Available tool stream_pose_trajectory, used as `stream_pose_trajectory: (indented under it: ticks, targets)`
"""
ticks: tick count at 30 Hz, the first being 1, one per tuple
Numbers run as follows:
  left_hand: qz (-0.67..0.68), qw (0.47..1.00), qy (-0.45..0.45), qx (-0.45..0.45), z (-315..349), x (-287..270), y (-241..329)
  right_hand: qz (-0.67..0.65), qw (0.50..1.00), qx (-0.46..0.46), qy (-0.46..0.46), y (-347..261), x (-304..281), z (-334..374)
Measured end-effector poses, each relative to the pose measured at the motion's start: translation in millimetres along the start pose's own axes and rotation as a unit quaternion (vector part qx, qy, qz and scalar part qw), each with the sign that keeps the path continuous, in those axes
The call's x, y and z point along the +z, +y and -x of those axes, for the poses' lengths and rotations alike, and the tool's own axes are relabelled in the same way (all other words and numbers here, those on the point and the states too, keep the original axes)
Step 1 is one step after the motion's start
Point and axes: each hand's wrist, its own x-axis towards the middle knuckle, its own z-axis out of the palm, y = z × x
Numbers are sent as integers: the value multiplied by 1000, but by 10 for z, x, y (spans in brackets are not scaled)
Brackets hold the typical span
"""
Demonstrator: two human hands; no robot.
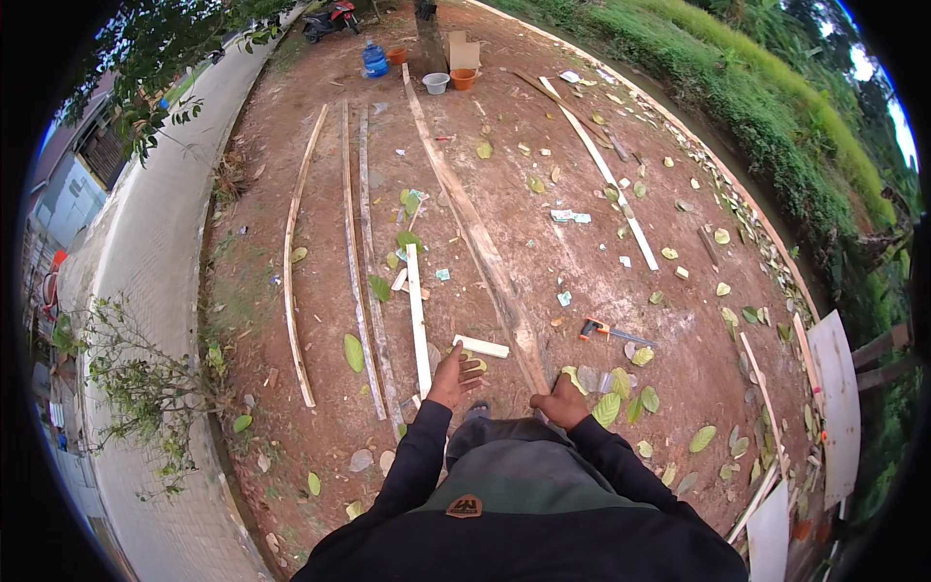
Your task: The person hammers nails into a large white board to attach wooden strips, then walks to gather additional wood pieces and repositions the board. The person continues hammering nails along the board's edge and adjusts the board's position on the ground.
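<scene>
Our right hand (564, 404) is grasping a long plank (475, 233); a pale block (485, 347) is lying beside our left hand (450, 379)'s spread fingers.

So the right hand (563, 402) has hold of the near end of a long, rough plank (480, 238) that runs way out across the dirt (262, 209). Left hand (454, 377) is just hanging there, fingers spread, right by a short pale block (483, 346), can't tell if it's touching. Tool with an orange-and-black handle (593, 330) lies off to the right, leaves (606, 409) everywhere, blue jug (374, 59) and orange bucket (463, 80) near the tree (430, 39).
</scene>
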Motion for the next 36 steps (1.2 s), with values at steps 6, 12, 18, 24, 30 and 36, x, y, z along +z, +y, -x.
stream_pose_trajectory:
  ticks: [6, 12, 18, 24, 30, 36]
  targets:
    - [43, 999, 21, -4, 23, -662, -210, 116, 992, 24, 36, 429, 490, -80]
    - [-58, 994, 34, -81, 63, -1239, -697, 205, 977, 35, 49, 744, 795, -131]
    - [-230, 962, -36, -144, -41, -1541, -979, 138, 987, 27, 81, 616, 1339, 277]
    - [-258, 961, -50, -87, -315, -1374, -807, 106, 991, 80, -6, 553, 1354, 727]
    - [-232, 970, -46, -63, -560, -1156, -651, 98, 990, 96, 10, 777, 1202, 1087]
    - [-352, 933, -35, -67, -505, -856, -983, 130, 983, 100, 82, 1464, 1335, 1643]
